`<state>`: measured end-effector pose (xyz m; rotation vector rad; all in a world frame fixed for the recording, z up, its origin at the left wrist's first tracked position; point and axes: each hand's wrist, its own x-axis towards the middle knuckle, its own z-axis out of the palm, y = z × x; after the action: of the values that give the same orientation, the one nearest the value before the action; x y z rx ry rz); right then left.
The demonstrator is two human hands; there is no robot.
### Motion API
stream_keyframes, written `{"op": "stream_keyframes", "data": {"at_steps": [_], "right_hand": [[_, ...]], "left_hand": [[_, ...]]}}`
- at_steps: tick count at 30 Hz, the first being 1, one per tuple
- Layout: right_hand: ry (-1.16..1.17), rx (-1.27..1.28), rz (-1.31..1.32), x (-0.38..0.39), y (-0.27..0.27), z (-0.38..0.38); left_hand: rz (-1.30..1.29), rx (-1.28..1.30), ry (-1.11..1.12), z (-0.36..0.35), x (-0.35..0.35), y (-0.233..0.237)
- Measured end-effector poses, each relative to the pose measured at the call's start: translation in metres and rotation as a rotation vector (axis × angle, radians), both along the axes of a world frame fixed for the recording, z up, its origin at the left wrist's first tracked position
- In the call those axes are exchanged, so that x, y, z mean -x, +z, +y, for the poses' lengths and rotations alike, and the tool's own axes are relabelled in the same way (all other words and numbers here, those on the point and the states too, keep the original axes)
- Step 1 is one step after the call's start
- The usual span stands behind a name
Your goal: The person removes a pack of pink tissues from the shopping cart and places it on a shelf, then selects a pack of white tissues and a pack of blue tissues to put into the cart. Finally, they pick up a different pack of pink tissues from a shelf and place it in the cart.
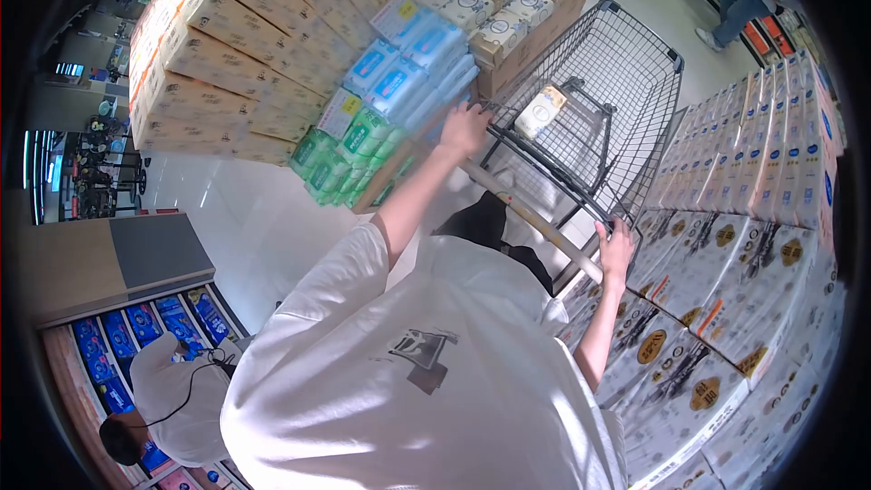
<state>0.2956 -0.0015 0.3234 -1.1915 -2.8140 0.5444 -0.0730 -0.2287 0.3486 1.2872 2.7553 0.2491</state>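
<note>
A wire shopping cart (667, 95) stands in front of me, with a pale handle bar (535, 220) across its near end. My left hand (465, 130) curls its fingers over the dark frame at the cart's left corner. At the right corner my right hand (615, 249) holds the frame, its thumb apart from the fingers. Inside the cart lies a white and tan soft pack (542, 112), tilted near the handle side. No other item shows in the basket.
Left of the cart are stacked green packs (349, 156), blue packs (399, 82) and tall cartons (245, 45). White tissue bundles (689, 308) line the right side closely. A person (186, 390) is at a shelf lower left; another person's leg (739, 14) shows upper right.
</note>
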Motion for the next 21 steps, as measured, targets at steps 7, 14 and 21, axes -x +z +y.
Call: {"op": "stream_keyframes", "data": {"at_steps": [7, 14, 21], "right_hand": [[-0.001, -0.031, 0.019, -0.009, -0.005, -0.039], [-0.026, 0.046, -0.003, -0.011, 0.015, -0.083], [-0.078, 0.053, -0.017, -0.016, 0.010, -0.123]], "left_hand": [[0.060, -0.079, -0.029, -0.045, -0.008, -0.007], [0.083, -0.105, -0.070, -0.080, -0.008, -0.014], [0.086, -0.161, -0.082, -0.115, -0.012, -0.012]]}}
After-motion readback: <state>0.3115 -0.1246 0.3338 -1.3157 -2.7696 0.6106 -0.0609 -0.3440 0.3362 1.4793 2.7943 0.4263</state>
